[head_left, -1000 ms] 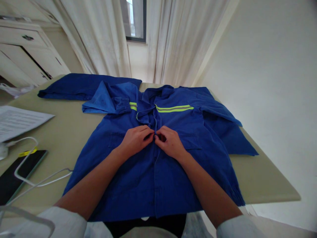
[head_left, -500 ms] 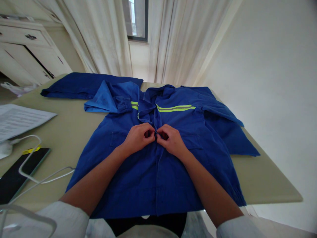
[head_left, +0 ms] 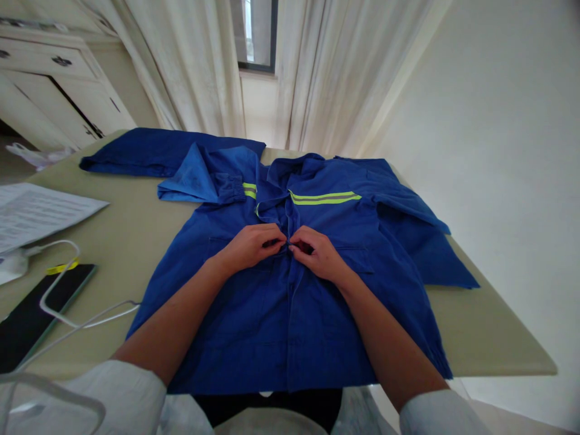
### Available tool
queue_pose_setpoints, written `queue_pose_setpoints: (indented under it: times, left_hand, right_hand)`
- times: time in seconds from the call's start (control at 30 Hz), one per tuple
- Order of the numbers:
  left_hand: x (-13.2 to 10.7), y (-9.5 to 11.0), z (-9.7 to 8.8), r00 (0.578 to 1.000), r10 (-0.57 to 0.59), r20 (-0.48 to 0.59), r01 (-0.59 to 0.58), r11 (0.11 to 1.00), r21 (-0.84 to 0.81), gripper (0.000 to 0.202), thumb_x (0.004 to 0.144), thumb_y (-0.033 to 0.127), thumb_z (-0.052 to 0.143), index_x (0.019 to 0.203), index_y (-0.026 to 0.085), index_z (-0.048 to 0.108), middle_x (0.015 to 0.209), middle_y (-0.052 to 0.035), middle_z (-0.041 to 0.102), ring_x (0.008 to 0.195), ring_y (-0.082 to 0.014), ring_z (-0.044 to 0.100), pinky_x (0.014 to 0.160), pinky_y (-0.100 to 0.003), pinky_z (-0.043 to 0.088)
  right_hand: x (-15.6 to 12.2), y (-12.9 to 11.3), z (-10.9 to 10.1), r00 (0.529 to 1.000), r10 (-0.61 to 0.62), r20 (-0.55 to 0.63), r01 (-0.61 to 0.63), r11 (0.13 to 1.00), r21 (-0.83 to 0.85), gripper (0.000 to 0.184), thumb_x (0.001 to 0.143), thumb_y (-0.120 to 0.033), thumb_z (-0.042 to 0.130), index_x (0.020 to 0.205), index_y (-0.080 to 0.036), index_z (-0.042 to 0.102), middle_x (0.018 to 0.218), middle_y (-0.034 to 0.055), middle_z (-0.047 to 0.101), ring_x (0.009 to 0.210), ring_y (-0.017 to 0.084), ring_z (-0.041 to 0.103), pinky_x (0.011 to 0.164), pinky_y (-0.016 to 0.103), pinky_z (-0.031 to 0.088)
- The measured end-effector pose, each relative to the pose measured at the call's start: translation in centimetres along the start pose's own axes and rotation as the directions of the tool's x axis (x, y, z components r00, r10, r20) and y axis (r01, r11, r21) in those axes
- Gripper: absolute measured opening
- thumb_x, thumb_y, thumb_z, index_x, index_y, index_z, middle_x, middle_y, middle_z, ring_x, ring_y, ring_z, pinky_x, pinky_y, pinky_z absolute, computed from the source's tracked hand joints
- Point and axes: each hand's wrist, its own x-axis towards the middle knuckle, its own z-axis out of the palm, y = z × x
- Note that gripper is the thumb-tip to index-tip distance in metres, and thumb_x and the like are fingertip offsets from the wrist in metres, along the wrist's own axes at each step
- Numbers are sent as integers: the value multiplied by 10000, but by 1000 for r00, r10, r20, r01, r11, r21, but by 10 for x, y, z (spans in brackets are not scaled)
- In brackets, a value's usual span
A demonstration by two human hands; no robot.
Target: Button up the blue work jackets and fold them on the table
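A blue work jacket (head_left: 326, 338) with yellow-green reflective stripes lies spread front up, its collar toward the far side. At the middle of its front opening, my left hand (head_left: 252, 246) pinches the left edge of the cloth between thumb and fingers. My right hand (head_left: 316, 252) pinches the facing edge close beside it, the fingertips of both hands almost meeting. Whatever fastener lies between the fingertips is too small and covered to make out. Above the hands the front gapes toward the collar; below them the two edges lie together.
Folded dark blue cloth (head_left: 149, 151) lies at the table's (head_left: 480, 338) far left. On the left are a printed sheet (head_left: 45, 211), a black phone (head_left: 49, 314) and a white cable (head_left: 49, 308). A wall (head_left: 512, 181) stands close on the right, curtains (head_left: 199, 72) behind.
The fingers of my left hand have flattened and drawn closer together at the jacket's front edge. My right hand stays pinched at nearly the same spot. The whole view has shifted slightly.
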Motion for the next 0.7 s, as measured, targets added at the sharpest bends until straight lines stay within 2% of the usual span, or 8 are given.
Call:
queue_pose_setpoints:
  times: [0.1, 0.23, 0.57, 0.7]
  left_hand:
    - [-1, -3, 1, 999, 38, 35, -40, 998, 50, 140, 1031, 222, 576, 1018, 197, 713, 968, -38, 727, 904, -172, 682, 838, -278, 515]
    - [-2, -7, 3, 998, 46, 31, -48, 996, 74, 175, 1039, 215, 553, 1049, 204, 728, 987, -48, 739, 936, -183, 694, 876, -298, 533]
    - [1, -3, 0, 999, -16, 44, 16, 1000, -8, 179, 997, 217, 583, 987, 206, 762, 913, -47, 751, 852, -171, 695, 808, -290, 527]
    - [0, -3, 1, 997, -70, 13, 70, 996, -61, 153, 978, 234, 616, 958, 201, 764, 872, -31, 753, 764, -148, 686, 727, -256, 500]
  right_hand:
    - [-1, 0, -2, 998, -22, 55, 25, 998, -58, 62, 1014, -200, 588, 1002, -213, 647, 907, 32, 615, 782, 170, 568, 713, 293, 460]
    - [-2, 0, 0, 995, -52, 81, 62, 990, -128, 112, 1043, -186, 538, 1043, -215, 647, 1010, 72, 662, 934, 207, 624, 853, 332, 508]
    - [-7, -2, 5, 995, -24, 96, 57, 931, -359, 219, 1075, -199, 487, 1065, -235, 704, 1074, 95, 708, 1019, 232, 627, 918, 359, 511]
    - [-7, -1, 9, 1000, -2, 15, 7, 943, -332, 184, 1074, -234, 532, 1052, -231, 715, 1052, 89, 721, 1007, 225, 642, 927, 357, 513]
